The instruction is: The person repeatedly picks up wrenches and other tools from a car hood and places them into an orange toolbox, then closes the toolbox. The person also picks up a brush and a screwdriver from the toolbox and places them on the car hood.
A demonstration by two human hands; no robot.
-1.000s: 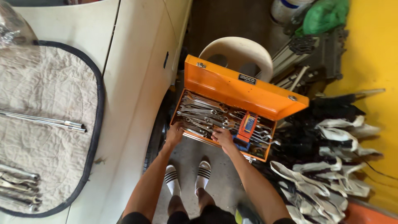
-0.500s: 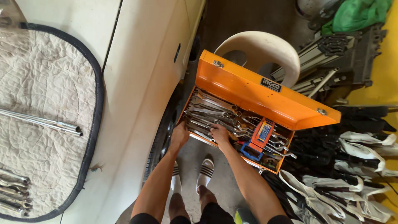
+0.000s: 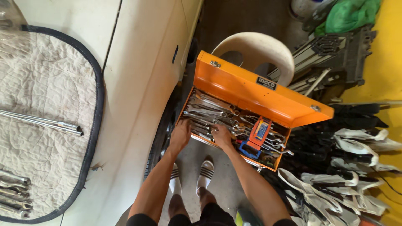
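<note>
Both hands, left hand [image 3: 181, 134] and right hand [image 3: 221, 136], reach into the open orange toolbox [image 3: 255, 90] of wrenches [image 3: 209, 111], at four o'clock from the quilted mat [image 3: 42, 121]

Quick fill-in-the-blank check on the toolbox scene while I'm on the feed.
1. Both hands, left hand and right hand, reach into the open ____ toolbox.
2. The toolbox is full of metal ____.
3. Behind the toolbox stands a cream plastic ____.
4. The long metal bars lie on a quilted ____.

Missing words: orange; wrenches; chair; cover

Yellow wall [image 3: 387, 67], grey concrete floor [image 3: 222, 184], white plastic chair [image 3: 255, 50]
</note>
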